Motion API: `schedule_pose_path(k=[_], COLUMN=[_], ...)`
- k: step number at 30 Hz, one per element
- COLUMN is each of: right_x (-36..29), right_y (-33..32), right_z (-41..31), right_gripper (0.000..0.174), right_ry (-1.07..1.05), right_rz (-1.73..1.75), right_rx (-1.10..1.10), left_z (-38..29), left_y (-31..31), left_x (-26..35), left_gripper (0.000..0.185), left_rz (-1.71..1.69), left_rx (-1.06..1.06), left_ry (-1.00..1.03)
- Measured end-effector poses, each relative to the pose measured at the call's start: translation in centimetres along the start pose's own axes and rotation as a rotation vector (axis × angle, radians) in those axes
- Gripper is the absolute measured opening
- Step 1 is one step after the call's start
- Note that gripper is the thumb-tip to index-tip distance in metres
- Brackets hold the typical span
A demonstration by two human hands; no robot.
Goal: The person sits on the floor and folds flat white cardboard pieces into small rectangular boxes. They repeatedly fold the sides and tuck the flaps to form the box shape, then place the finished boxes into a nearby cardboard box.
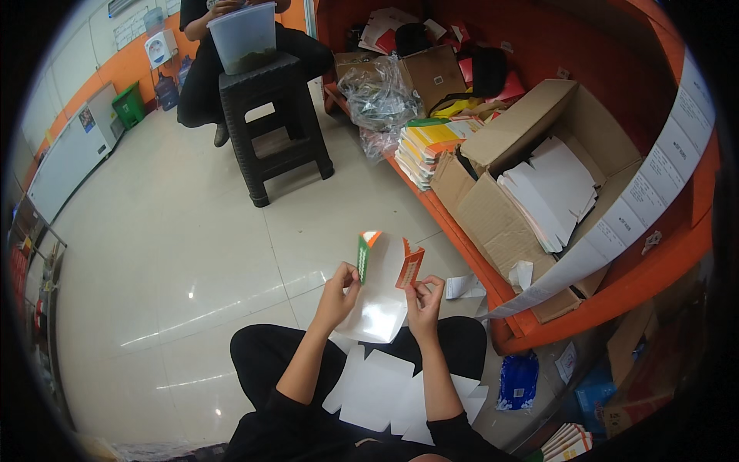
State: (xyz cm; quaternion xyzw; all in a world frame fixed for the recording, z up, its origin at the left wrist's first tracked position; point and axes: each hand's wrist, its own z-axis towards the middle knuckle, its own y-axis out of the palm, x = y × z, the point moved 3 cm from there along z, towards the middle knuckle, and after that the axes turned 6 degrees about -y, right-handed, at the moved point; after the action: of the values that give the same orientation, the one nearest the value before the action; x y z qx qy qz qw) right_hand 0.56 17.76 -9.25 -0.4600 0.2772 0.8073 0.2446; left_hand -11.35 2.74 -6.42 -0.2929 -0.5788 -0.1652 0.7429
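Observation:
Above my lap, both hands hold a partly folded paperboard carton with a glossy white inside and green and orange printed sides. My left hand pinches the green flap at its left edge. The orange flap on the other side is between the fingers of my right hand. Flat white carton blanks lie loosely across my lap, beneath my forearms.
An orange shelf on the right bears an open cardboard box of white blanks, stacked printed cartons and clear plastic. A label strip hangs over it. Ahead, a person sits behind a black stool holding a plastic tub.

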Motion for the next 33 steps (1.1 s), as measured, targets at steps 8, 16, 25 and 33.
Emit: schedule_pose_path(k=[8,16,25,33], right_x=[0.4,-1.0,-2.1,-3.5], right_y=[-0.2,0.3,0.7,-3.0], right_z=[0.4,0.4,0.2,-2.5], right_gripper=[0.025,0.027,0.037,0.091], right_ry=[0.061,-0.064,-0.253,0.43], right_rz=[-0.081,-0.588,-0.518,0.287], right_rx=[-0.092,-0.325,-0.161,-0.443], left_z=[-0.6,-0.7,-0.8,-2.8], left_y=[1.1,1.1,0.3,0.9], left_x=[1.7,2.4,3.9,7.6], left_gripper=[0.038,0.015,0.018,0.023], left_rz=[0.257,0.511,0.51,0.044], left_rx=[-0.006,0.252,0.257,0.28], left_ry=[0.059,0.148,0.289,0.347])
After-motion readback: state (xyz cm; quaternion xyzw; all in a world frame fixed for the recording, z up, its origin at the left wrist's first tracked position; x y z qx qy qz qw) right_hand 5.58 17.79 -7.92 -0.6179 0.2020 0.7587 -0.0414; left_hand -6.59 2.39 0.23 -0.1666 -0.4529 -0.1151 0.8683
